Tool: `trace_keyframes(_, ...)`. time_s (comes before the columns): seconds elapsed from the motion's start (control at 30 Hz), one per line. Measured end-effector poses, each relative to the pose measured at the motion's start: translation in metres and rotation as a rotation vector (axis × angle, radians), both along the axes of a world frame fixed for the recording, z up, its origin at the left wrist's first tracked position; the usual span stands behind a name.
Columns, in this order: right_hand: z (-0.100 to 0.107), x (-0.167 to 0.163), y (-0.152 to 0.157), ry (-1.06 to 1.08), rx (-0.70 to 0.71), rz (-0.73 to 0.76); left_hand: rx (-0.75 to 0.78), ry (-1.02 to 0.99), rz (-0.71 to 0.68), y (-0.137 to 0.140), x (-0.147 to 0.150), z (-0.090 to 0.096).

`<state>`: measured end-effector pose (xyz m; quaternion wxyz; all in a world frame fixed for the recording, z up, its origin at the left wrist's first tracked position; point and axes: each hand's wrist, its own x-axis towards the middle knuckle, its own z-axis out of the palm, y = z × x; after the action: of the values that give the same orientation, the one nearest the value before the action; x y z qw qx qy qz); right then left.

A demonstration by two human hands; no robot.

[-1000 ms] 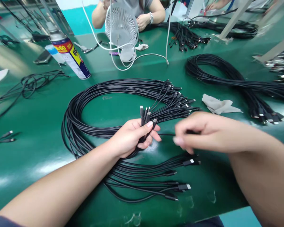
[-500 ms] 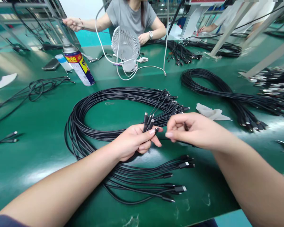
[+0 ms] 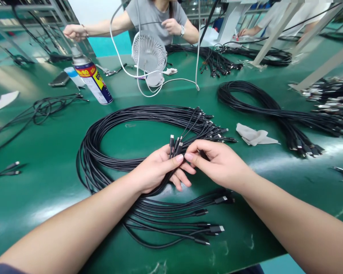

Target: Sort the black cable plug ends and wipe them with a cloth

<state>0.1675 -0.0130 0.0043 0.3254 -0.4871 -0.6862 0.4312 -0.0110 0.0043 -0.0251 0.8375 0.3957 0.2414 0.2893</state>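
The left hand (image 3: 157,167) is closed round a bunch of cables, with the plugs (image 3: 176,144) standing up past the thumb and forefinger. Its thumb presses across the bunch just below the plugs; the other fingers spread loosely to the right beneath it. The right hand (image 3: 221,161) is just right of it, thumb and forefinger pinched on a black cable (image 3: 202,154) that shows dark inside the bend of the fingers; most of that piece is hidden. The two thumb tips nearly meet; whether they touch, I cannot tell.

The coil (image 3: 88,152) lies on the green table (image 3: 45,160), passing beneath the left hand and forearm. Its loop opens on the far side of the left hand, and its far ends (image 3: 214,129) fan out to the right, beyond the right hand. The near ends (image 3: 214,228) spread on the near side of both hands, pointing right, well apart from the fingers.

A crumpled cloth (image 3: 255,135) lies to the right, beyond the right hand. Farther right is a second bundle (image 3: 246,101). On the far left stand a spray can (image 3: 97,83) and, nearer the middle, a fan (image 3: 150,49), behind which a co-worker (image 3: 157,23) in grey sits with one arm stretched left.
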Motion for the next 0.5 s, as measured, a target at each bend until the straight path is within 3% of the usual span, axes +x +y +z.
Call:
trace_keyframes(0.3,-0.004,0.006,0.009,-0.092,-0.012,-0.074,-0.133,0.053,-0.014,0.004,-0.005,0.005)
trace_keyframes(0.5,0.008,0.006,0.000,-0.011,0.097,-0.114,-0.038,0.182,-0.036,0.003,-0.003,0.007)
